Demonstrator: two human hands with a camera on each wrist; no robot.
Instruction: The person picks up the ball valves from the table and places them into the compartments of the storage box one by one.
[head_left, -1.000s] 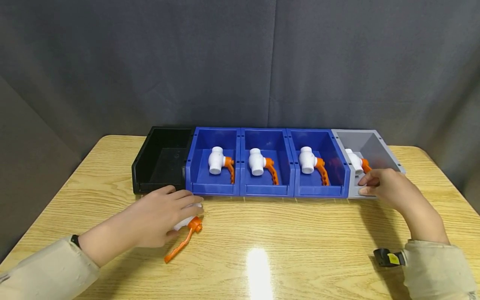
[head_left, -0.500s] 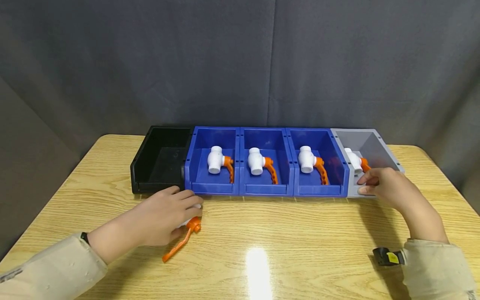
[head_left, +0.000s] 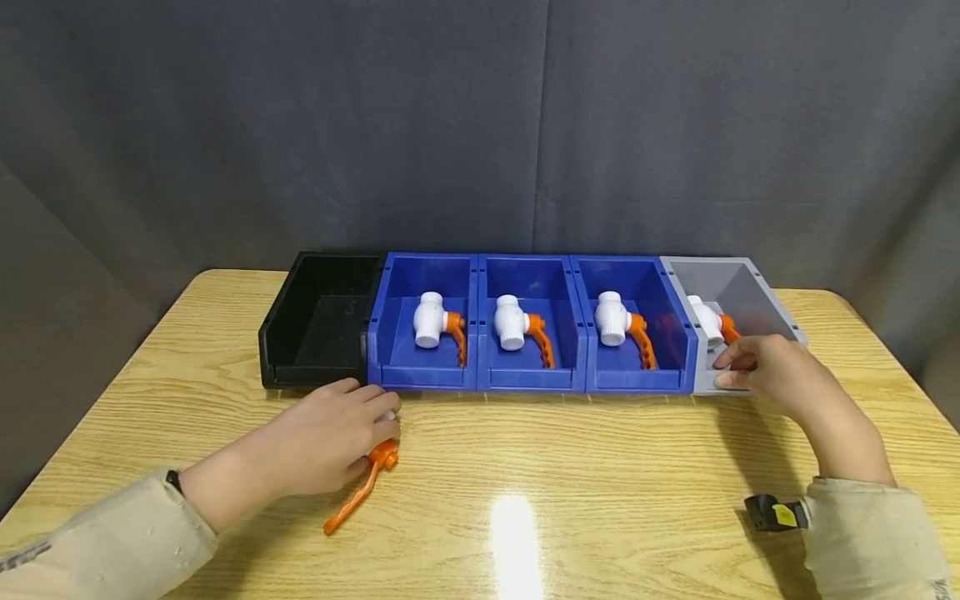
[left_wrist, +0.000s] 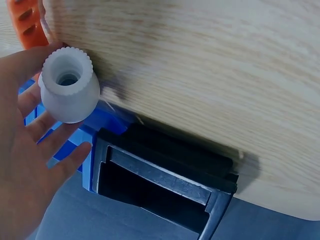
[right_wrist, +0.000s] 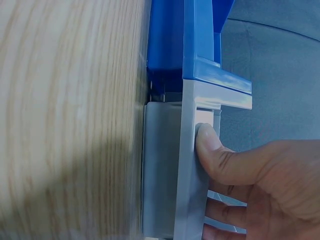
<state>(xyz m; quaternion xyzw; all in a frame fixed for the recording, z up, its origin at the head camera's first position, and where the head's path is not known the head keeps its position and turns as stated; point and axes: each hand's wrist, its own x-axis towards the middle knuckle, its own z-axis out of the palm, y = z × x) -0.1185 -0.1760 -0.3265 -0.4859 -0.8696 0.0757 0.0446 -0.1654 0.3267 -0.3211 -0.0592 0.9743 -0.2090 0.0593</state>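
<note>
In the head view my left hand holds a white ball valve with an orange lever handle in front of the black bin. The left wrist view shows the ribbed open end of this ball valve between thumb and fingers, close over the table. My right hand is at the front of the grey bin, where another ball valve lies partly behind the fingers. The thumb presses on the bin's front lip in the right wrist view, and the other fingers curl behind that wall.
A black bin stands at the left end of the row. Three blue bins sit side by side between it and the grey one, each with a ball valve inside. A dark curtain hangs behind the wooden table.
My left hand shifts slightly with the ball valve; its orange handle moves a little left and down in view. My right hand stays at the grey bin.
</note>
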